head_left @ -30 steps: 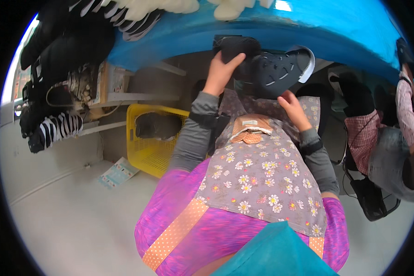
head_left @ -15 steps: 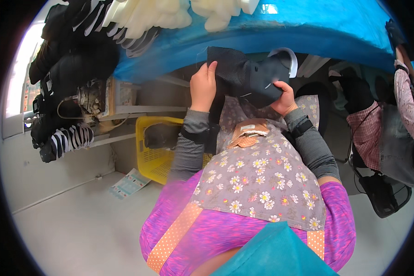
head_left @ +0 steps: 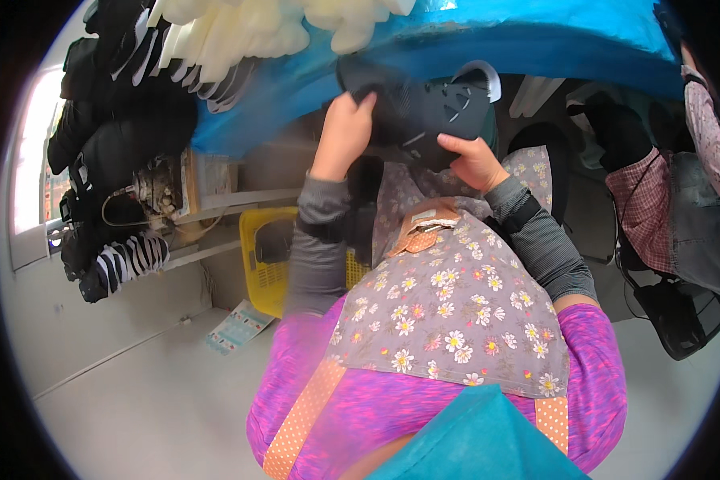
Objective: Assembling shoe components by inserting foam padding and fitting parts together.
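Note:
A black shoe upper [head_left: 444, 112] with a curved white edge and short white slits is held in front of me, just below the blue-covered table edge. My left hand [head_left: 346, 128] is closed on its darker left end, with the thumb up; that end is blurred. My right hand [head_left: 476, 160] grips its lower right side, with the thumb on the near face and the other fingers mostly hidden. Beneath it, a flowered apron [head_left: 448, 312] covers my lap.
Blue sheeting [head_left: 528, 48] covers the table, bearing cream-white padded pieces [head_left: 240, 36]. Stacked black pieces with white edges [head_left: 136, 56] stand left, above a striped bundle [head_left: 132, 260]. A yellow basket [head_left: 268, 280] sits low left, by a printed sheet [head_left: 238, 326]. Another person [head_left: 644, 208] sits right.
The shoe upper and my hands have moved slightly up and left. The upper has turned, showing more white slits. My right thumb has shifted toward its lower edge.

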The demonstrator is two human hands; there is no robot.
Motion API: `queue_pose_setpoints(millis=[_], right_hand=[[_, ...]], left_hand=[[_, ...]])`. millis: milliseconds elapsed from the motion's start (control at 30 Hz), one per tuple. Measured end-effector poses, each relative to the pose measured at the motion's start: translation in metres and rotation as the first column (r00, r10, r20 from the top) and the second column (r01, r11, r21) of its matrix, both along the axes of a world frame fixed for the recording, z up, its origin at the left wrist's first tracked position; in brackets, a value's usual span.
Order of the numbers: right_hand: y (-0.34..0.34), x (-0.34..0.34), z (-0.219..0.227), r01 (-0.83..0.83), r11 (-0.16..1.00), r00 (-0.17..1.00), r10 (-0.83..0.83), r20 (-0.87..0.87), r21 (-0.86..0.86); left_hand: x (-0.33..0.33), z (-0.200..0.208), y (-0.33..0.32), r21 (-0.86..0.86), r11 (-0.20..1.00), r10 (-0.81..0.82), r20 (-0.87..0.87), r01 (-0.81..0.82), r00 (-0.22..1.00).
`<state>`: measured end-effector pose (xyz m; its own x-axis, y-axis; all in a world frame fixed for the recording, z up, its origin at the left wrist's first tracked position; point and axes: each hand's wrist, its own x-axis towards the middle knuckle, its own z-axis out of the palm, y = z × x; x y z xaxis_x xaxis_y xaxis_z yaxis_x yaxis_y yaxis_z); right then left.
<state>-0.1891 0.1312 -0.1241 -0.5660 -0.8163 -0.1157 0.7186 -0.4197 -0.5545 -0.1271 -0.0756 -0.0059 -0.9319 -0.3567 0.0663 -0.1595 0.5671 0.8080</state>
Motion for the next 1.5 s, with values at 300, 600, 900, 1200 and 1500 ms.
queue_pose_setpoints(millis=[300, 600, 900, 1200, 1500], right_hand=[[0.002, -0.014, -0.003, 0.169, 0.982, 0.949, -0.139, 0.284, -0.084], [0.000, -0.012, -0.021, 0.111, 0.992, 0.916, -0.078, 0.393, -0.062], [0.006, -0.014, -0.021, 0.099, 0.989, 0.939, -0.056, 0.339, -0.110], [0.002, -0.020, -0.026, 0.030, 0.999, 0.987, -0.027, 0.159, -0.016], [0.008, -0.023, -0.042, -0.056, 0.997, 0.975, 0.064, 0.211, -0.043]], left_hand=[[-0.086, -0.041, 0.010, -0.715, 0.697, 0.093, 0.014, -0.055, 0.996], [-0.113, -0.079, -0.003, -0.728, 0.648, 0.060, 0.344, 0.225, 0.937], [-0.094, -0.043, 0.018, -0.674, 0.735, 0.160, 0.056, -0.081, 0.986], [-0.078, -0.053, 0.003, -0.583, 0.808, 0.167, 0.094, -0.081, 0.981], [-0.082, -0.079, -0.001, -0.418, 0.892, 0.185, -0.001, -0.169, 0.983]])
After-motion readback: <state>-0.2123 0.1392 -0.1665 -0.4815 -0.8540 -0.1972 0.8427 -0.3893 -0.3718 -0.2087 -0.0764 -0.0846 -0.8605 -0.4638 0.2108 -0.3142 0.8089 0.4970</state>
